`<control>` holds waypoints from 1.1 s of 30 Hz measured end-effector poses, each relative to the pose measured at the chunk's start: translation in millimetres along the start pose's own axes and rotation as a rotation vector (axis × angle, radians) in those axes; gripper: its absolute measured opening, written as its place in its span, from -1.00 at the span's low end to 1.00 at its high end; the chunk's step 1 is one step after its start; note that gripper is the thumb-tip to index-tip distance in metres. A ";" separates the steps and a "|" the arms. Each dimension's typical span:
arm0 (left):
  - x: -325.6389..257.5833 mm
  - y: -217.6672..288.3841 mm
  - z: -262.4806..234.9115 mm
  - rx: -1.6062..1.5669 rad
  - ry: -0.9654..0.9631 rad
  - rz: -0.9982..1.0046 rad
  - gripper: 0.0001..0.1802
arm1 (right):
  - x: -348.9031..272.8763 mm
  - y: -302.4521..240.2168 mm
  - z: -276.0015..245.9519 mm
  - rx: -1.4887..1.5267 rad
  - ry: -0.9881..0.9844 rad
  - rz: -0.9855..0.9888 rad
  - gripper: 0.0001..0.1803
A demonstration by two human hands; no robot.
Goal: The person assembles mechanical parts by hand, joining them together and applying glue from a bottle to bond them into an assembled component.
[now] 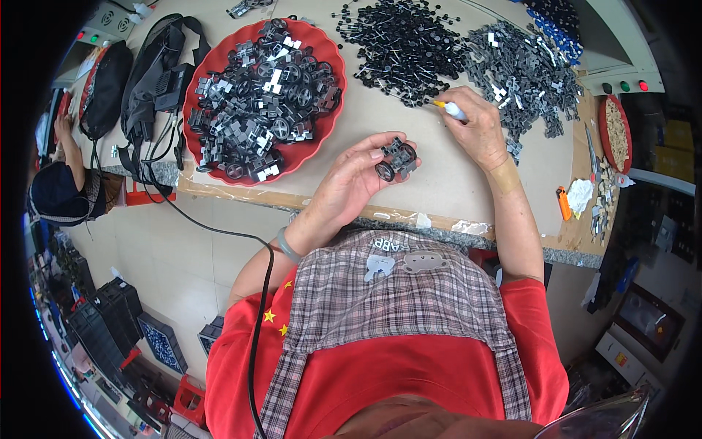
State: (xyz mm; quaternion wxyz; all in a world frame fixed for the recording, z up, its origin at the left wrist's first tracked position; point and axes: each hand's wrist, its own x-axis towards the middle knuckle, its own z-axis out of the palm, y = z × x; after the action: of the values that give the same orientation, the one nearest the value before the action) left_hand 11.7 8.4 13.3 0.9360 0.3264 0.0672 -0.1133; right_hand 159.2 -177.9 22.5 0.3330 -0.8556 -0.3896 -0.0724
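Observation:
In my left hand [358, 172] I hold a small grey and black toy car chassis [398, 157] with black spoked wheels, above the near part of the table. My right hand [474, 124] grips a small white bottle with a yellow tip [453, 110], probably glue. That tip points left, at the lower edge of a heap of black wheel axles [402, 47]. Right of the axles lies a pile of loose grey plastic parts [523, 77]. To the left stands a red scalloped bowl [338, 73] heaped with similar wheeled chassis [267, 95].
Black bags [157, 80] with a cable lie left of the bowl, where another person [69, 179] sits. At right are an orange cutter [563, 203], crumpled tissue [580, 196] and a red bowl of beige pieces [616, 132]. A black cable [219, 230] crosses my left side.

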 end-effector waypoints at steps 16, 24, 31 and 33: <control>-5.2 -6.0 -5.1 -0.204 -0.024 -0.143 -0.55 | -22.1 -72.5 -12.5 0.208 -0.096 -0.220 -0.75; -6.2 -3.0 -0.7 -0.051 -0.015 -0.112 -0.59 | -25.9 -81.6 -20.5 0.149 -0.187 -0.173 -0.69; -2.7 -0.5 1.7 -0.132 0.054 -0.091 -0.56 | -24.0 -87.9 -27.7 0.208 -0.246 -0.042 -0.65; -2.2 0.8 -0.2 -0.134 -0.026 -0.100 -0.51 | -25.0 -87.8 -28.1 0.329 -0.226 -0.017 -0.59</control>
State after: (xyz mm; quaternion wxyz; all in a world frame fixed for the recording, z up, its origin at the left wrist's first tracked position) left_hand 9.7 9.5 14.1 0.9497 0.2578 0.0786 -0.1596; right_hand 83.1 -169.2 79.5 0.4218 -0.7891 -0.4383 0.0856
